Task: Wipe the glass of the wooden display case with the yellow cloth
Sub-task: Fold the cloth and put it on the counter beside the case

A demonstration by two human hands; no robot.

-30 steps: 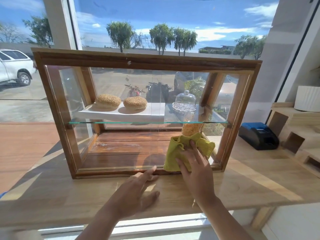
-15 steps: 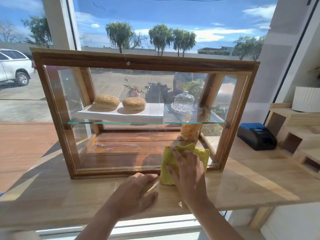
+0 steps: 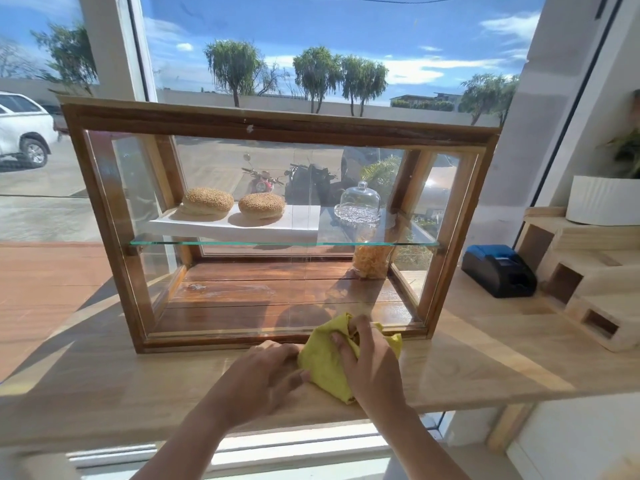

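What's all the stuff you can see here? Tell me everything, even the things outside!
Wooden display case: one, brown frame with glass, on the counter.
Glass shelf: one, greenish edge, across the case's middle.
White tray: one, on the shelf.
Sesame buns: two, golden, on the tray.
Glass dome dish: one, clear, right of the tray.
Jar: one, clear with yellow-orange contents, on the case floor.
Yellow cloth: one, at the case's bottom edge.
Counter: one, light wood.
Printer: one, black and blue, right of the case.
White pot: one, on wooden steps.
Outside: white car, motorbikes, trees.
Left hand: on the counter, beside the cloth.
Right hand: gripping the cloth.
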